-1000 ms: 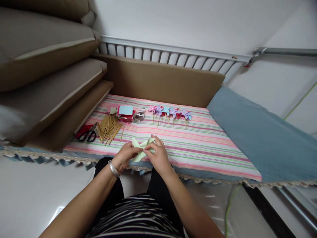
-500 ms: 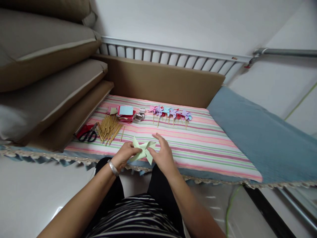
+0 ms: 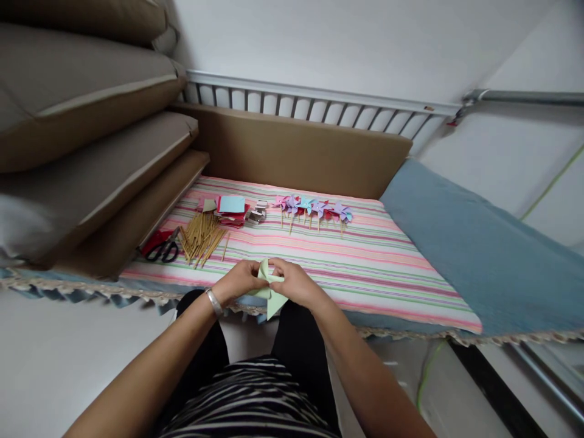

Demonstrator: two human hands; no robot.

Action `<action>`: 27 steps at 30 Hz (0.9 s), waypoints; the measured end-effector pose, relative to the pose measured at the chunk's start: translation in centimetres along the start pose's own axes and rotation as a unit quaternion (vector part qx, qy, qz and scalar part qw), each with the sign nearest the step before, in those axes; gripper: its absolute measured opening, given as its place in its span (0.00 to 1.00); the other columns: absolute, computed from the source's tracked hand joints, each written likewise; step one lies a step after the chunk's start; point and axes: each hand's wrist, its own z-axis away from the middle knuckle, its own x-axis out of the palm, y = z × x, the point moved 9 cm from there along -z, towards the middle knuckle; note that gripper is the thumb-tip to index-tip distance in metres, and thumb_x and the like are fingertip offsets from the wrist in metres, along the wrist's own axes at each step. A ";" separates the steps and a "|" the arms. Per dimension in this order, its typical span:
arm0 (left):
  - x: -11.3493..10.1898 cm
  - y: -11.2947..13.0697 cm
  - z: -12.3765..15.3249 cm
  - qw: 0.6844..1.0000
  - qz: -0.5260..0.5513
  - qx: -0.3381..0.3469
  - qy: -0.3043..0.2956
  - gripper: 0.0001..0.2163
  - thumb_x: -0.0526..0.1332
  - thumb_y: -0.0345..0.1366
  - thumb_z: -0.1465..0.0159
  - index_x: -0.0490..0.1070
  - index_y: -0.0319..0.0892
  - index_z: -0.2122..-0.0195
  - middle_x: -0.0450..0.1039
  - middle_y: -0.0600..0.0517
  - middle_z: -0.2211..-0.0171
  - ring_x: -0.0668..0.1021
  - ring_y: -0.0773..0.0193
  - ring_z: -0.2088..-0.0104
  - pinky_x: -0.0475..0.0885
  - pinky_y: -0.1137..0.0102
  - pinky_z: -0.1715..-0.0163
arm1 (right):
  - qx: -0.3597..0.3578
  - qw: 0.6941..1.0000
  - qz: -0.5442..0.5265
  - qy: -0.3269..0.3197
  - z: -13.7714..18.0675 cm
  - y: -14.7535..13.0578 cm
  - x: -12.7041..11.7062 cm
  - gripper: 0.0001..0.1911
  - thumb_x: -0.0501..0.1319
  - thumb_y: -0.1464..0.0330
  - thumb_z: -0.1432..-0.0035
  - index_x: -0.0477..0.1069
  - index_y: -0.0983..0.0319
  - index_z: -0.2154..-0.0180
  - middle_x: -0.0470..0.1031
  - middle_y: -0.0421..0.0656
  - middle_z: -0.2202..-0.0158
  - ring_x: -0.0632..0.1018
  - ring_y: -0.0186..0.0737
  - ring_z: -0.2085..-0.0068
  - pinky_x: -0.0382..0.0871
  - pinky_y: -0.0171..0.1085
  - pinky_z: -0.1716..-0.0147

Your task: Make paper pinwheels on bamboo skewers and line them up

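Note:
A pale green paper pinwheel is held above the front edge of the bed, over my lap. My left hand pinches it from the left, thumb near the centre. From the right, my right hand grips it too, its fingers curled over a blade. Part of the paper is hidden behind my fingers. Beyond my hands lie a heap of thin wooden sticks and a stack of coloured paper squares. Several finished pinwheels on sticks lie in a row at the back.
Black-handled scissors lie at the left by a red item. Small shiny metallic pieces sit beside the paper. Big stacked cushions rise on the left. A brown board stands along the back rail, and a blue cloth covers the right side.
My right hand has closed in toward my left and now grips the green pinwheel. The pinwheel has turned, with one blade pointing down. Things on the bed have stayed put.

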 end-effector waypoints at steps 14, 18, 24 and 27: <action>0.8 -2.2 1.0 0.944 0.317 -0.006 0.085 0.15 0.70 0.35 0.55 0.76 0.35 0.66 0.78 0.47 0.72 0.77 0.62 0.71 0.68 0.68 0.64 | 0.094 0.958 -0.239 0.130 -0.1 2.2 0.6 0.26 0.59 0.72 0.57 0.63 0.58 0.52 0.76 0.39 0.67 0.76 0.37 0.74 0.69 0.33 0.76; -0.1 -2.2 0.6 0.943 0.310 -0.002 0.122 0.14 0.70 0.33 0.56 0.76 0.35 0.68 0.78 0.49 0.74 0.76 0.63 0.73 0.68 0.69 0.65 | 0.083 0.966 -0.207 0.134 0.2 1.9 0.4 0.27 0.59 0.70 0.53 0.61 0.59 0.48 0.76 0.40 0.67 0.77 0.39 0.70 0.72 0.37 0.70; -2.9 -1.9 0.5 0.943 0.297 -0.003 0.147 0.11 0.69 0.33 0.58 0.75 0.36 0.72 0.76 0.50 0.77 0.76 0.63 0.74 0.68 0.69 0.66 | -0.140 0.965 0.090 0.203 3.6 -2.6 -1.6 0.22 0.59 0.70 0.45 0.64 0.58 0.48 0.68 0.48 0.48 0.69 0.45 0.47 0.62 0.48 0.46; -3.7 -2.1 0.4 0.948 0.279 -0.015 0.154 0.10 0.69 0.34 0.58 0.74 0.36 0.74 0.75 0.51 0.79 0.75 0.64 0.75 0.68 0.70 0.68 | -0.212 0.936 0.212 0.186 5.0 -3.6 -0.4 0.20 0.57 0.75 0.46 0.66 0.58 0.51 0.56 0.50 0.38 0.58 0.48 0.39 0.56 0.52 0.42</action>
